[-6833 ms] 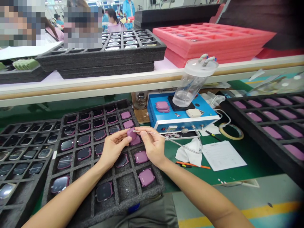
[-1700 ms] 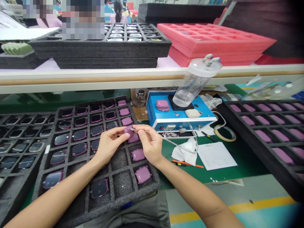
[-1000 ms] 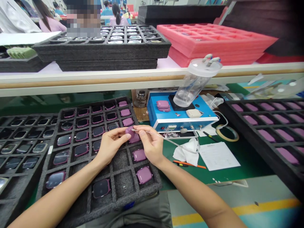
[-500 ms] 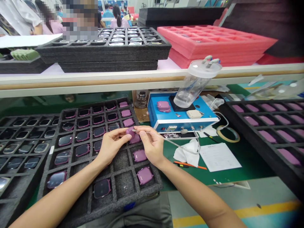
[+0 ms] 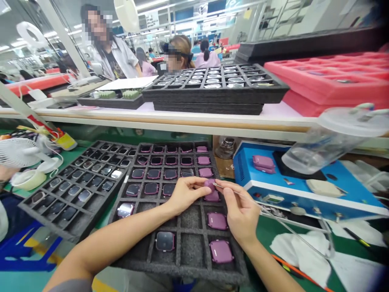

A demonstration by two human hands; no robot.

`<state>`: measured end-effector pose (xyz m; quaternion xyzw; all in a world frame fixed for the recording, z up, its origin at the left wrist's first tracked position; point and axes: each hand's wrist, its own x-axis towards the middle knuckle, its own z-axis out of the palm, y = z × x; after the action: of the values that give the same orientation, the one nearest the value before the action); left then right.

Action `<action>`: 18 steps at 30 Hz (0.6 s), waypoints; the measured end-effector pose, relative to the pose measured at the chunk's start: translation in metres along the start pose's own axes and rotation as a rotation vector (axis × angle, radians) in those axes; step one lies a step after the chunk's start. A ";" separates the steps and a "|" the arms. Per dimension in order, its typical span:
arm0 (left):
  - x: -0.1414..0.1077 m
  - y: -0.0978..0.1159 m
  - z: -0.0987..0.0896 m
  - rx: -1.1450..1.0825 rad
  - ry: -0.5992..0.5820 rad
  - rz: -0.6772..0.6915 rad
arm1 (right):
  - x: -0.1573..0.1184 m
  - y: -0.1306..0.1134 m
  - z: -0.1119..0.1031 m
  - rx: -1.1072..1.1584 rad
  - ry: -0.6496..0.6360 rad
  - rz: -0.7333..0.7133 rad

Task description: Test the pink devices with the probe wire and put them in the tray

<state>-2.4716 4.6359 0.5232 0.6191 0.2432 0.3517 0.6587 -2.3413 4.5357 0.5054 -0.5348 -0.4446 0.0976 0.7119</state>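
My left hand pinches a small purple watch case above the right part of a dark foam tray. My right hand grips a thin needle-tipped pen with a clear tube running back from it. Its tip is at the purple case; whether it touches cannot be told. Just below lies another purple case, and nearer me are purple watch cases in the tray's right column. Watches with dark screens fill many other compartments.
A blue control box with switches stands at right, carrying purple cases and a tilted clear canister. At left are a second foam tray and a white fan. A shelf holds black and red foam trays. People are beyond it.
My view has swung left and up, so the scene sits further right and a standing person and the fan now show. Both hands keep their hold at the purple case.
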 end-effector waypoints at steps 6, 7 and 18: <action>-0.003 0.001 0.002 -0.042 -0.007 -0.006 | -0.002 0.002 0.000 0.006 0.013 0.027; -0.003 0.001 0.002 -0.049 -0.006 -0.008 | -0.003 0.002 0.000 0.006 0.012 0.032; -0.004 -0.003 0.001 -0.060 -0.013 -0.025 | -0.003 -0.001 0.001 -0.073 0.028 0.009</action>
<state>-2.4731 4.6327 0.5198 0.5981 0.2359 0.3467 0.6830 -2.3441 4.5340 0.5053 -0.5636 -0.4354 0.0773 0.6977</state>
